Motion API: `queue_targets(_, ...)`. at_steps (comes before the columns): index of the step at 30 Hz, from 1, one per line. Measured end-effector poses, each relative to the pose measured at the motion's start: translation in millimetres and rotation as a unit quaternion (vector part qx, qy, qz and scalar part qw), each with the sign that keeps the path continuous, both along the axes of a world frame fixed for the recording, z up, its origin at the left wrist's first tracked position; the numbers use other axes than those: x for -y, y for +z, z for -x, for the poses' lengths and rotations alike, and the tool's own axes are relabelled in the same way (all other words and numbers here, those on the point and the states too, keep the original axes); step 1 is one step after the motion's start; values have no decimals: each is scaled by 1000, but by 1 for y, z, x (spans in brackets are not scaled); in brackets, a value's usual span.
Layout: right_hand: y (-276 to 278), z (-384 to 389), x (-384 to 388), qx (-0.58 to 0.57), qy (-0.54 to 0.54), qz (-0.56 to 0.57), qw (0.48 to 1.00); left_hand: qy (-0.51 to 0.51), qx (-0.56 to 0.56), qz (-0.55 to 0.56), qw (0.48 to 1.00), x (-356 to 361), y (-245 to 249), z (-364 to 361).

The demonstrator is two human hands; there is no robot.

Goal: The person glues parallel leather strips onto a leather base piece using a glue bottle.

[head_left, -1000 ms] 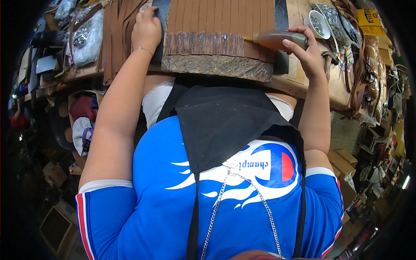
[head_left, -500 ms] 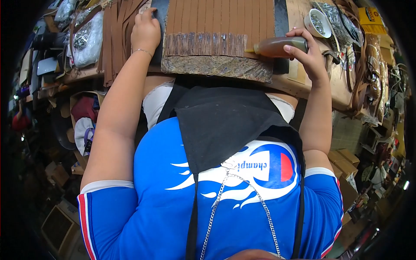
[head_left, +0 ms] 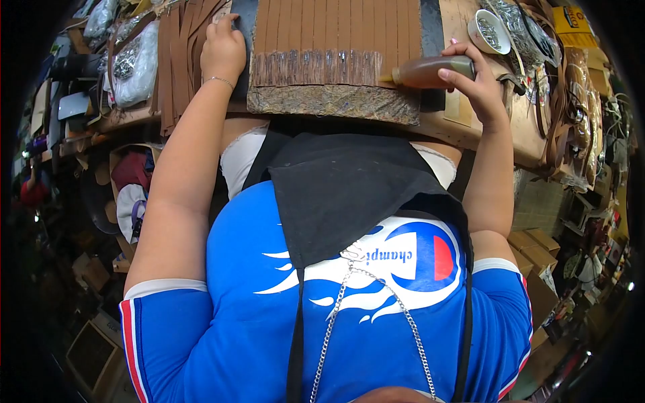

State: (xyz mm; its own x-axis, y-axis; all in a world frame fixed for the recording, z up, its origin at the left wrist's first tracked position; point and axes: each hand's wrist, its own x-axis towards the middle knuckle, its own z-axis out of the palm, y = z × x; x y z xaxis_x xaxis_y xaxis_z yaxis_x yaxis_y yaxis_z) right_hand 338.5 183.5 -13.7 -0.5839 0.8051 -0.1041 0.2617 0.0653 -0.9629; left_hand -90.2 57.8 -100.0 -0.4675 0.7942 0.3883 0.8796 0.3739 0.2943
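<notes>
My right hand (head_left: 476, 82) is wrapped round a brown squeeze bottle (head_left: 437, 72), tilted almost level. Its nozzle points left, right at the lower ends of the right-hand brown strips (head_left: 336, 27). These strips lie side by side on a thick block (head_left: 332, 102) with a mottled front edge. A glossy, wet-looking band (head_left: 316, 67) crosses their near ends from the left side to about the nozzle. Left of the block, my left hand (head_left: 224, 54) rests with slightly bent, parted fingers beside a dark slab (head_left: 244, 33). Nothing shows in its grasp.
Loose brown strips (head_left: 178, 60) hang over the table edge at left, beside a clear plastic bag (head_left: 138, 64). At right stand a white bowl (head_left: 489, 31) of small metal pieces and a yellow package (head_left: 574, 25). Cardboard boxes (head_left: 534, 248) sit lower right.
The block and strips appear slightly further left in view. The bottle and its nozzle stay in nearly the same place at the strip ends; both hands hardly move.
</notes>
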Motion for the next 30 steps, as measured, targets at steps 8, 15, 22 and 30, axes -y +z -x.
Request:
queue_targets(8, -10, 4, -9, -27, -37, -44, 998, 7, 0, 13, 1000, 0, 1, 0)
queue_targets(15, 7, -5, -2, 38, 31, 39, 998, 3, 1, 13, 1000, 0, 1, 0)
queue_targets(22, 5, 1, -3, -14, -14, -12, 1000, 0, 3, 18, 1000, 1, -1, 1)
queue_targets(30, -5, 4, -13, -36, -35, -28, 998, 5, -1, 21, 1000, 1, -1, 1)
